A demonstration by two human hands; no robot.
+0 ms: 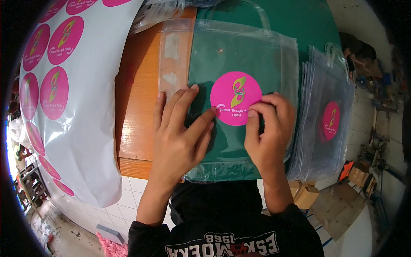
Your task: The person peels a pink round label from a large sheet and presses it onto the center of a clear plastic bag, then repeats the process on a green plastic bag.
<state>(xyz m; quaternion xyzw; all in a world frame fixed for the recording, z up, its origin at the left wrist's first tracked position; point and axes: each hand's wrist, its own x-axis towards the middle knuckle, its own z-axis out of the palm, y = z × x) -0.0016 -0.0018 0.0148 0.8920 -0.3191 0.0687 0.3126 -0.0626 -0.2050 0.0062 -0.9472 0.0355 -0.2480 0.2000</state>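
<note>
Right hand [270, 126]: thumb and index pinched on the right edge of a round pink paper-like sticker with a green-yellow leafy emblem [233, 96]. Left hand [177, 130]: palm down, fingers spread wide, index tip at the sticker's lower left edge. So sticker sits between the hands, over a clear flat plastic bag with loop handle [252, 49]; can't tell how much is stuck down. Bag lies under both hands, mostly on a dark green surface [314, 25]. Glossy orange-brown wooden tabletop [135, 111] left of left hand, then white sheet of pink round stickers [87, 124] beyond. Stack of clear plastic bags [310, 124] just right of right hand, pink sticker on top one.
</note>
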